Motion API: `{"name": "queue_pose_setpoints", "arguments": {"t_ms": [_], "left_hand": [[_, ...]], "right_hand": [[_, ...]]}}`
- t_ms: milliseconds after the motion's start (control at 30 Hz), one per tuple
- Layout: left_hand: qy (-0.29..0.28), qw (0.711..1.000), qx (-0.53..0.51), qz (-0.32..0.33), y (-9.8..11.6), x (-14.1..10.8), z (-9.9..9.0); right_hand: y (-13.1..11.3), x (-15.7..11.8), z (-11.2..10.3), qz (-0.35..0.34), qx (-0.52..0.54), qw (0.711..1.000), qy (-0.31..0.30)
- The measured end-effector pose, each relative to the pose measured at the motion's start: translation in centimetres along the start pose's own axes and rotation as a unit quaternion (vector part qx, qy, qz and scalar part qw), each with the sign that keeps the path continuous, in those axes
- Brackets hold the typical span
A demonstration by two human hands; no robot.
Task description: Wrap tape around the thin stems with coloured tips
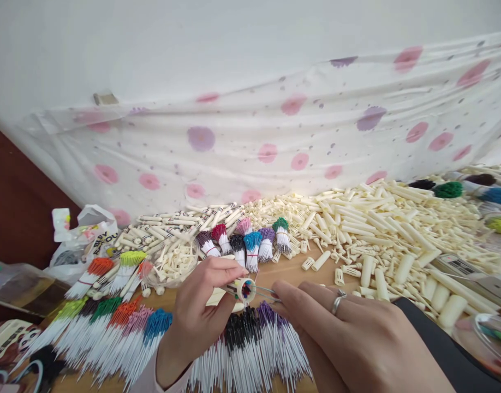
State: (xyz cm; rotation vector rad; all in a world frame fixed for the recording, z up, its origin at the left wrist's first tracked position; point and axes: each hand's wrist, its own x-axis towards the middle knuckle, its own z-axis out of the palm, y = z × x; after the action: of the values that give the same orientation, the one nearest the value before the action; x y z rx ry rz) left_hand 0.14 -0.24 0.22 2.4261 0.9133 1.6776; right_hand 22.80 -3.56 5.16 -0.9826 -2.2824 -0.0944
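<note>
My left hand (205,311) pinches a cream plastic pen barrel (239,289), its open round end turned to the right. Coloured tips show inside that opening. Closed fingers of my right hand (340,322) grip a thin grey two-pronged tool (267,292), which reaches toward the barrel's mouth; whether it touches is unclear. Below the hands lie loose white pen refills with black ends (244,327) and purple ends (270,322). To the left, more refills fan out with blue (158,322), pink, orange, green and yellow ends.
Behind the hands stand banded refill bundles (252,245). A large heap of cream pen parts (357,218) covers the back and right. A black flat object (434,344) lies under my right arm, near a clear plastic cup (491,338). A plastic bag (87,234) sits at left.
</note>
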Motion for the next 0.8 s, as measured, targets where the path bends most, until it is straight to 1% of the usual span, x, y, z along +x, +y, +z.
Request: {"name": "queue_pose_setpoints", "arguments": {"t_ms": [100,267,467,633,700,800], "left_hand": [[0.001,1.000,0.013,0.004,0.09,0.12,0.02],[-0.001,0.999,0.034,0.011,0.18,0.07,-0.06],[-0.007,0.999,0.051,0.011,0.46,0.39,0.04],[-0.010,0.998,0.055,0.014,0.58,0.57,0.01],[-0.021,0.998,0.057,0.009,0.63,0.62,-0.15],[-0.051,0.996,0.077,0.015,0.71,0.76,-0.41]], "right_hand": [[-0.06,-0.01,0.17,0.015,0.007,1.000,-0.023],[0.01,0.17,0.20,0.021,-0.001,1.000,-0.012],[-0.13,0.31,0.41,0.023,0.007,0.999,-0.024],[-0.24,0.39,0.49,0.014,0.011,1.000,-0.021],[-0.20,0.43,0.42,0.007,0.010,1.000,-0.020],[-0.17,0.50,0.29,0.006,0.009,1.000,-0.023]]}}
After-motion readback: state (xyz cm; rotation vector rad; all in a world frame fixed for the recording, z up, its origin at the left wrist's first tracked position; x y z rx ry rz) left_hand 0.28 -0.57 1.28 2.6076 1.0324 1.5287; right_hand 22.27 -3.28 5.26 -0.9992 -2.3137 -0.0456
